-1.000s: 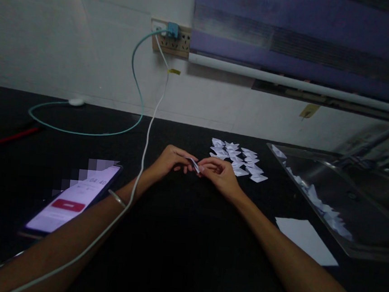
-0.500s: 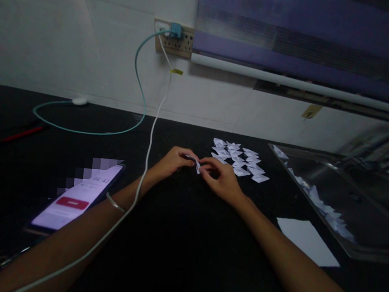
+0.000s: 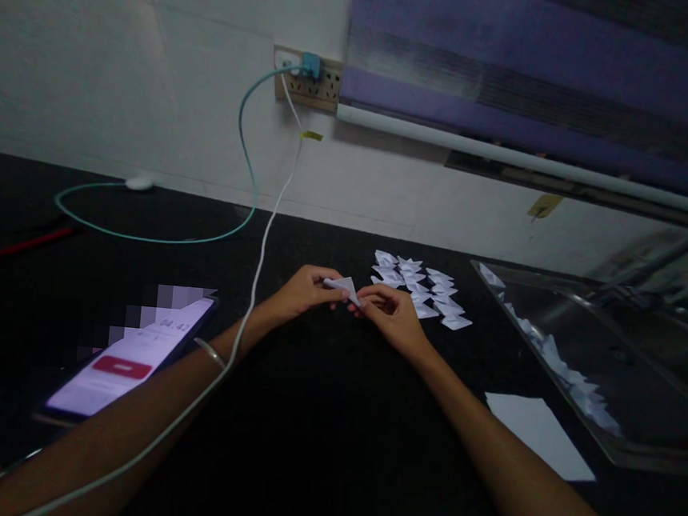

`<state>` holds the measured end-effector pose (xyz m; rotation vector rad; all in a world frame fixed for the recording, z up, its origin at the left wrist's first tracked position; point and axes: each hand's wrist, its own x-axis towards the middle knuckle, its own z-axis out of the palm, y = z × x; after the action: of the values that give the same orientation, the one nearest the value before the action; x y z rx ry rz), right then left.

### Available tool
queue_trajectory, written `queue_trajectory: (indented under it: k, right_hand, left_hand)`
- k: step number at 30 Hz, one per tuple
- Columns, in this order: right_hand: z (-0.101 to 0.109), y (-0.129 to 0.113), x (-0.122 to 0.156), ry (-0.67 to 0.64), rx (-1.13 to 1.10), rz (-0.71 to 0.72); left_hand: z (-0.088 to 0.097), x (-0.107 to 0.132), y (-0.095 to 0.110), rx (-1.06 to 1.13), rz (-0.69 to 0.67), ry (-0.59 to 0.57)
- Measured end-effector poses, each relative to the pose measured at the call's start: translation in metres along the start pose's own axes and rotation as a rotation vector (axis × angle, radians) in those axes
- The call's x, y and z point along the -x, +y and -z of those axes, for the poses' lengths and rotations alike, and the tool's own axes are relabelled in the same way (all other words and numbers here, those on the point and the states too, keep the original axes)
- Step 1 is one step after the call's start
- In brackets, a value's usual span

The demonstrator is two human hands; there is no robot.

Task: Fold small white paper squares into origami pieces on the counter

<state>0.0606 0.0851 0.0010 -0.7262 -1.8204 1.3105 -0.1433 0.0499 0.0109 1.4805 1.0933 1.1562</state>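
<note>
Both of my hands meet over the middle of the black counter (image 3: 318,416). My left hand (image 3: 303,290) and my right hand (image 3: 392,317) pinch one small folded white paper piece (image 3: 345,287) between their fingertips; it shows a triangular shape. Just beyond my right hand lies a cluster of several similar folded white paper pieces (image 3: 419,289) on the counter. A bangle (image 3: 210,352) sits on my left wrist.
A lit phone (image 3: 131,352) lies at the left with a white cable (image 3: 262,235) running over my left arm to a wall socket (image 3: 305,78). A teal cable (image 3: 142,228) loops at back left. A flat white sheet (image 3: 536,434) and a steel sink (image 3: 624,355) holding paper scraps are at right.
The folded piece between my fingertips has been turned and opened into a flatter triangle. Both hands stay close together in the same place.
</note>
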Motion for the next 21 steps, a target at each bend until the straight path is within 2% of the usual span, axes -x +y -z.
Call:
queue_trajectory:
  k: [7,16,21]
  right_hand:
    - [-0.0005,0.0010,0.0012,-0.005,-0.015,-0.017]
    - [-0.0027,0.0044,-0.0002,0.063,0.007,-0.001]
    - [-0.0031,0.0034,0.0004,0.052,0.005,0.031]
  left_hand:
    - [-0.0019,0.0010,0.0027,-0.004,-0.005,0.005]
    - [0.0020,-0.0011,-0.0067,-0.022,0.044,0.000]
    - [-0.0009,0.0001,-0.0008,0.027,0.057,-0.020]
